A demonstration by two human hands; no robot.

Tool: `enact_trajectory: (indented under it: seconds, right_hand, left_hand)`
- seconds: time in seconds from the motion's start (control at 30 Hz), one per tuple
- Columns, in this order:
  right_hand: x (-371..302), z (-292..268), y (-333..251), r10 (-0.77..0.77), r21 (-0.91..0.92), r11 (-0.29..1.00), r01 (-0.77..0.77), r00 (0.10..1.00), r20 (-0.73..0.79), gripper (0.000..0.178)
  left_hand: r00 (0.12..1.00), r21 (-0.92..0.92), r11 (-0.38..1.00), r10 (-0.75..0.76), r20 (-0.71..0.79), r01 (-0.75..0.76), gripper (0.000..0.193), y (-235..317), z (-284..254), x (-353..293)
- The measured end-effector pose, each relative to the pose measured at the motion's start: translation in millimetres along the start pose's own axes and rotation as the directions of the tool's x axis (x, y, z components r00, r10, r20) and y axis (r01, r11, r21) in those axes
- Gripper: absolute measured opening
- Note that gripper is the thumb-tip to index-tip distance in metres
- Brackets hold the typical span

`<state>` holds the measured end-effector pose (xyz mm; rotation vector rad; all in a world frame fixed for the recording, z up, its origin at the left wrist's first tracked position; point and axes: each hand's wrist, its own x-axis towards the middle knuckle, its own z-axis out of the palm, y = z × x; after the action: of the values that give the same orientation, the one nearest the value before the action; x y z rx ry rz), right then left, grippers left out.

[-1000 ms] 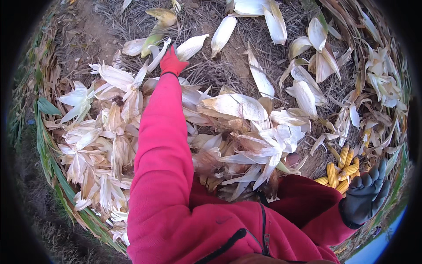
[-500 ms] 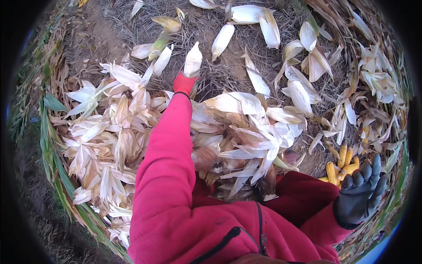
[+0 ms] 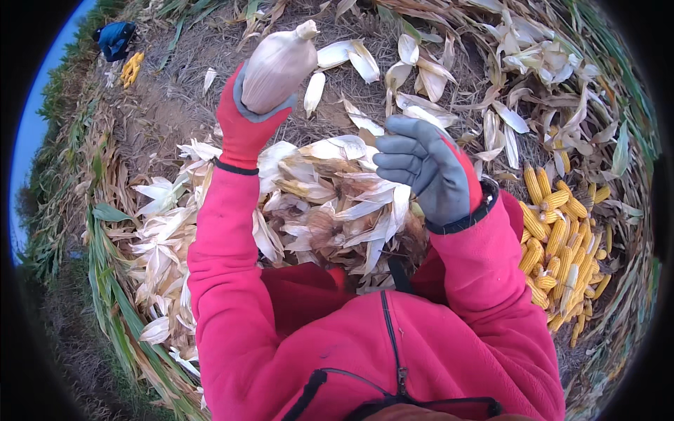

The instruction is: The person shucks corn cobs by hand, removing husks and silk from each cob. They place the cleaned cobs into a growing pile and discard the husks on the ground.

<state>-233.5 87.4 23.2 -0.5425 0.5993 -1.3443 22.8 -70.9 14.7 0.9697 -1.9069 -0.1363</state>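
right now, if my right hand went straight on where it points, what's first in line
Probably the husk-covered corn ear in your left hand, though depth is unclear.

left hand point(image 3: 246, 123) partly hidden behind husk-covered ear point(image 3: 281, 69); pink jacket point(image 3: 442, 344) cut by lower edge; blue object point(image 3: 114, 40) unclear

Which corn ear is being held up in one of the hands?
The pale, husk-covered corn ear in the left hand. It is held up and wrapped, whereas the bare yellow corn ears at the right lie in a heap.
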Motion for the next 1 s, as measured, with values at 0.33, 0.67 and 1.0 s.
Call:
enact_trajectory:
  seconds: [0.33, 0.67, 1.0]
  right_hand:
    - [48.8, -33.2, 140.5, 0.019, 0.843, 0.325, -0.429, 0.894, 0.447, 0.049]
    - [42.8, -19.4, 84.1, 0.000, 0.450, 0.851, -0.271, 0.856, 0.516, 0.053]
    - [45.4, -29.6, 87.1, -0.100, 0.234, 0.962, 0.142, 0.978, -0.185, 0.041]
  left_hand:
    - [0.790, 0.124, 0.873, 0.356, 0.498, -0.471, 0.069, 135.0, 13.0, -66.7]
    - [0.814, -0.657, 0.480, -0.350, 0.463, 0.581, 0.056, 95.5, 23.7, -103.0]
    - [0.488, -0.504, 0.119, -0.508, 0.709, 0.856, 0.067, 97.3, 49.1, -132.1]
